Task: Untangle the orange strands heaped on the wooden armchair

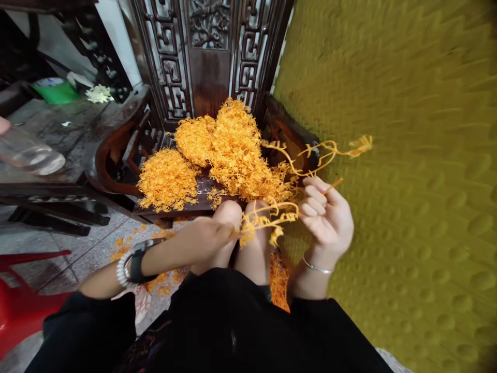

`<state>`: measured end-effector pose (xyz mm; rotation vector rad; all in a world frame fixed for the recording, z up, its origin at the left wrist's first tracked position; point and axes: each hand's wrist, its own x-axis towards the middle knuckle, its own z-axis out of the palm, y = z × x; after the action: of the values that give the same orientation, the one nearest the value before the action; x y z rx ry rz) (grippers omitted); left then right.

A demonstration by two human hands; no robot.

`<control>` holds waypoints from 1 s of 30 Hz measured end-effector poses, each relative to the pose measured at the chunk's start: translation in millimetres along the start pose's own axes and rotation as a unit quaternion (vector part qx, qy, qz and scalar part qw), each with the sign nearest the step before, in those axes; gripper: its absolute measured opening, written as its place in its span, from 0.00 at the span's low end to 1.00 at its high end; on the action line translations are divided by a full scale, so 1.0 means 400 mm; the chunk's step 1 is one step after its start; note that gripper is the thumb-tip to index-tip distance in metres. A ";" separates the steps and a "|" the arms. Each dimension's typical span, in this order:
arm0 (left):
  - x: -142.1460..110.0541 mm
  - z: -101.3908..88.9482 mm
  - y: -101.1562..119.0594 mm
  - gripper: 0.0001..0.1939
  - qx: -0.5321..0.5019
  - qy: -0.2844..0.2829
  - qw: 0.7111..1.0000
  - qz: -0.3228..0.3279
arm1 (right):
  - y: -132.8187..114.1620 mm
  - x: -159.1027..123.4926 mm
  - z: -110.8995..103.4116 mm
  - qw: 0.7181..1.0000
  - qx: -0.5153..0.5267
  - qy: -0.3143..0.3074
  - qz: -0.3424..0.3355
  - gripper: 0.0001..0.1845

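Observation:
My right hand [328, 215] is closed around a thin orange plastic strand [297, 170], whose curly, branching ends stick out above the fist. A short straight end pokes out beside the thumb. My left hand [215, 233], above my knees, pinches an orange plastic sprig [267, 223] with small flower-like tips; its fingers are partly blurred. The sprig reaches across toward my right hand. Just beyond both hands, a large heap of orange plastic sprigs [236, 150] lies on a dark carved wooden chair seat. A smaller, rounder pile of orange pieces [167, 178] sits to its left.
Orange bits [163, 282] lie scattered on the tiled floor, and more orange strands [278, 282] are by my right leg. A wooden table [77, 124] at left bears a green tape roll [56, 90] and a clear bottle [31, 153]. A yellow-green textured surface [407, 155] rises at right.

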<state>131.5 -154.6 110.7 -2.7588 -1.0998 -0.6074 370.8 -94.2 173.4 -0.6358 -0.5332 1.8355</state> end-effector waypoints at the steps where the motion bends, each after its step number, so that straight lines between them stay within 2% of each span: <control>1: -0.021 -0.017 0.006 0.16 -0.014 0.018 0.999 0.026 | -0.005 -0.020 0.000 1.000 -0.014 0.001 0.015 0.15; 4: -0.090 -0.066 0.022 0.16 -0.053 0.034 0.997 0.037 | 0.003 -0.058 0.007 0.998 -0.062 0.015 0.026 0.16; 6: -0.152 -0.097 0.022 0.16 -0.116 0.024 0.993 0.002 | 0.012 -0.056 0.015 0.996 -0.082 0.026 0.000 0.18; 7: -0.187 -0.112 0.016 0.17 -0.161 0.043 0.986 -0.027 | 0.013 -0.048 0.019 0.996 -0.086 0.029 -0.014 0.18; 9: -0.256 -0.134 -0.012 0.19 -0.224 0.109 0.958 -0.142 | 0.007 -0.027 0.026 0.995 -0.088 0.029 -0.036 0.18; 11: -0.300 -0.136 -0.069 0.17 -0.205 0.160 0.915 -0.309 | -0.008 -0.013 0.030 0.994 -0.087 0.027 -0.058 0.18; 12: -0.306 -0.127 -0.108 0.14 -0.175 0.147 0.894 -0.385 | -0.017 -0.010 0.031 0.994 -0.085 0.026 -0.071 0.17; 13: -0.301 -0.111 -0.152 0.11 -0.147 0.135 0.880 -0.431 | -0.023 -0.011 0.031 0.993 -0.081 0.024 -0.086 0.17; 14: -0.287 -0.088 -0.199 0.14 -0.128 0.120 0.875 -0.451 | -0.027 -0.013 0.031 0.992 -0.074 0.021 -0.104 0.16; 15: -0.267 -0.059 -0.248 0.19 -0.099 0.111 0.875 -0.460 | -0.027 -0.016 0.032 0.990 -0.063 0.017 -0.126 0.15; 18: -0.201 0.041 -0.384 0.21 -0.077 0.098 0.882 -0.455 | -0.009 -0.017 0.037 0.984 -0.027 0.001 -0.178 0.14; 19: -0.186 0.072 -0.422 0.23 -0.065 0.096 0.874 -0.472 | 0.001 -0.012 0.040 0.983 -0.018 -0.002 -0.185 0.15; 23: -0.174 0.157 -0.519 0.34 -0.040 0.084 0.852 -0.516 | 0.030 0.020 0.052 0.982 0.017 -0.010 -0.189 0.14; 25: -0.178 0.175 -0.532 0.38 -0.039 0.087 0.854 -0.511 | 0.036 0.035 0.054 0.981 0.039 -0.013 -0.192 0.14; 27: -0.171 0.175 -0.513 0.39 -0.046 0.119 0.860 -0.494 | 0.040 0.047 0.054 0.980 0.049 -0.005 -0.193 0.15; 30: -0.128 0.149 -0.411 0.36 -0.150 0.187 0.863 -0.446 | 0.051 0.065 0.056 0.981 0.050 0.013 -0.189 0.15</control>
<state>5.1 -52.4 28.1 -2.0075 -2.2911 -1.4241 334.5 -77.9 173.2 -0.4554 -0.5028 1.4835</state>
